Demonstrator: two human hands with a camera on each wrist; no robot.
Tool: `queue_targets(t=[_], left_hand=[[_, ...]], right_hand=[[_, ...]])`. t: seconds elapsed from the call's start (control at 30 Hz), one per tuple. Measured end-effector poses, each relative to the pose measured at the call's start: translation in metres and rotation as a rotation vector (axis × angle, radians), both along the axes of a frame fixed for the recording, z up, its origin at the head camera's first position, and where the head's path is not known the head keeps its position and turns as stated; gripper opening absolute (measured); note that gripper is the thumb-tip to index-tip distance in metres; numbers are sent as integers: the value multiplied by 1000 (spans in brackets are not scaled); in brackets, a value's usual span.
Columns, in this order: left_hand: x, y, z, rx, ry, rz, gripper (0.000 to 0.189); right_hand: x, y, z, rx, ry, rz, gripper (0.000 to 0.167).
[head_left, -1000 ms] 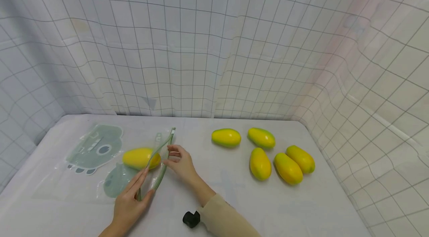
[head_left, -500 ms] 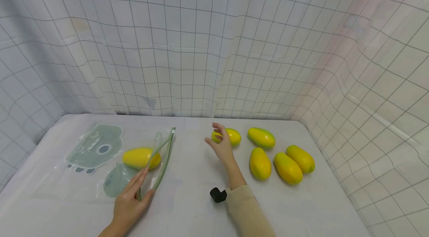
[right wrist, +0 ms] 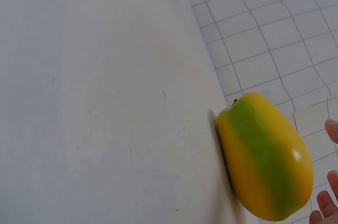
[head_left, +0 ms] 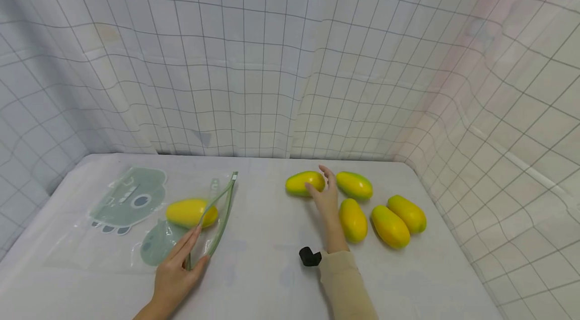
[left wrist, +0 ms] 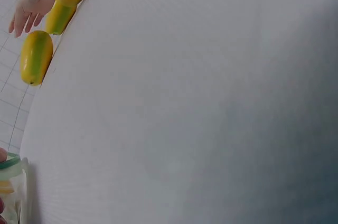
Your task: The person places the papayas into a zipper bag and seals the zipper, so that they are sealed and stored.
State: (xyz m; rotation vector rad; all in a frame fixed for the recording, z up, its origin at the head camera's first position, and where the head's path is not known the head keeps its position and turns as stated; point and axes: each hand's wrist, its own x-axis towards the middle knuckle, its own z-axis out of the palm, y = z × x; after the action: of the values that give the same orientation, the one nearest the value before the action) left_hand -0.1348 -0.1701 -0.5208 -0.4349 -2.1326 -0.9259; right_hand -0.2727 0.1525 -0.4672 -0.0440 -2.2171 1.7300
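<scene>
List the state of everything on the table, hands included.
Clear bag: lying down, mouth open.
Left hand: touching the bag's mouth.
Right hand: open, holding nothing.
Fruit in the bag: lying on its side.
Fruit beside the right hand: lying down, not gripped.
Other four fruits: lying loose.

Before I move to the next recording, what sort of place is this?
Probably a curtained booth for tabletop work: grid-patterned sheets hang behind and on both sides of a white table that bears yellow-green fruits and a clear bag.
</scene>
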Motion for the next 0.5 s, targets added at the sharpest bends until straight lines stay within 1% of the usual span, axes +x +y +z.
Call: queue_targets(t=[0.1,0.27,0.33,0.5], left_hand=[[0,0,0,1,5,-4,65],[-1,0,0,0,12,-5,66],[-1,0,1,2,14,-6,66],[0,0,1,4,11,-5,65]], right_hand=[[1,4,-1,-10,-66,-7,62],[-1,10,-5,-26,-123,30,69],[-2,10,-8,-45,-144,43,70],[-3,10,-13,-91,-181,45,69]])
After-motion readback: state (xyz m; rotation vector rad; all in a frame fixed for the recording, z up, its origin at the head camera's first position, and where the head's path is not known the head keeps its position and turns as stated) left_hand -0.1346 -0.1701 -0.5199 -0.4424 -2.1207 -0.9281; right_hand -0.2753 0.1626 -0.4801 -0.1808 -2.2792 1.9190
